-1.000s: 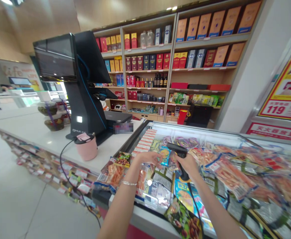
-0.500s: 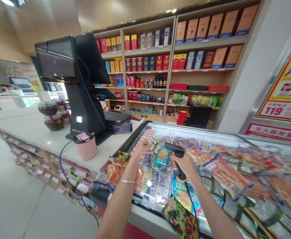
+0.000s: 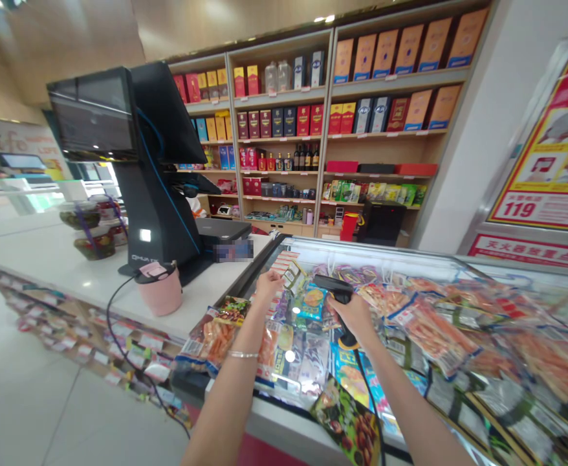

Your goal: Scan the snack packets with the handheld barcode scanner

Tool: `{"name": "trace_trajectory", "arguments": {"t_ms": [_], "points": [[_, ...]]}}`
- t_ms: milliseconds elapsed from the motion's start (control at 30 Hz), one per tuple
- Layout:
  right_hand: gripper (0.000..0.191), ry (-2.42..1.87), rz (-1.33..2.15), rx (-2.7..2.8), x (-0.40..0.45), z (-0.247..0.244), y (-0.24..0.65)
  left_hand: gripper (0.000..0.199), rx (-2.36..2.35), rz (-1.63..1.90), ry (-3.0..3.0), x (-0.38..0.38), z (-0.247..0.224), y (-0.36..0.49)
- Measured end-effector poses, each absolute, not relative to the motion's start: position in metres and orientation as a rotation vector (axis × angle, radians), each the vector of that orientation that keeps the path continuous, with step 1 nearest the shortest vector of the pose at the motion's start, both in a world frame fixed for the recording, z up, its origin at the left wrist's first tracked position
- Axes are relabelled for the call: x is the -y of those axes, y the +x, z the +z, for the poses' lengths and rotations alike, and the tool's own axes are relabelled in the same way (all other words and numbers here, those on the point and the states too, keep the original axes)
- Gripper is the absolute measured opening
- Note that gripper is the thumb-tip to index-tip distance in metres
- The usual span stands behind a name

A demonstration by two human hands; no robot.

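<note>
My right hand [image 3: 356, 317] is wrapped round the grip of a black handheld barcode scanner [image 3: 333, 285], whose head points left. Its cable runs down past my right forearm. Over at the left, my left hand [image 3: 268, 285] is closed in a pinch at the edge of a small green-and-white snack packet [image 3: 292, 277], near the scanner's head. A red-and-white striped piece [image 3: 286, 260] shows just behind it. Between my hands lies a blue snack packet [image 3: 312, 303]. A dark packet with nuts pictured on it [image 3: 347, 424] rests at the near edge of the glass-topped case.
Snack packets [image 3: 439, 333] cover the glass case's right side. On the white counter [image 3: 70, 285] at left stand a pink cup [image 3: 160, 291], a black checkout terminal [image 3: 160, 207] and jars [image 3: 94, 243]. Shelves of boxes and bottles [image 3: 284, 123] line the back wall.
The view has turned slightly, so the scene sits further left. My left hand has shifted a little left relative to the small packet. My right hand keeps holding the scanner.
</note>
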State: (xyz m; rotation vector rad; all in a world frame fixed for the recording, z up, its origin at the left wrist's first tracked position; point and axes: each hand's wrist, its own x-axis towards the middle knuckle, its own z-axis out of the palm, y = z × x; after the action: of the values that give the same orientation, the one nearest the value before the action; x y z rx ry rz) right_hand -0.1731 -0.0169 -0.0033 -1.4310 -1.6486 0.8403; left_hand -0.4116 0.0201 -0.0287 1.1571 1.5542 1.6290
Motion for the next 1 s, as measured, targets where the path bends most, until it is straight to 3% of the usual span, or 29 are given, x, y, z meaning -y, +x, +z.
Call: {"name": "trace_trajectory", "arguments": {"t_ms": [467, 1000], "points": [[0.035, -1.496, 0.731, 1.764, 0.021, -0.001, -0.175, 0.020, -1.612, 1.765, 1.204, -0.014, -0.024, -0.406], [0.031, -1.421, 0.849, 1.676, 0.021, -0.001, -0.175, 0.013, -1.777, 1.912, 1.416, 0.002, -0.004, -0.401]]}}
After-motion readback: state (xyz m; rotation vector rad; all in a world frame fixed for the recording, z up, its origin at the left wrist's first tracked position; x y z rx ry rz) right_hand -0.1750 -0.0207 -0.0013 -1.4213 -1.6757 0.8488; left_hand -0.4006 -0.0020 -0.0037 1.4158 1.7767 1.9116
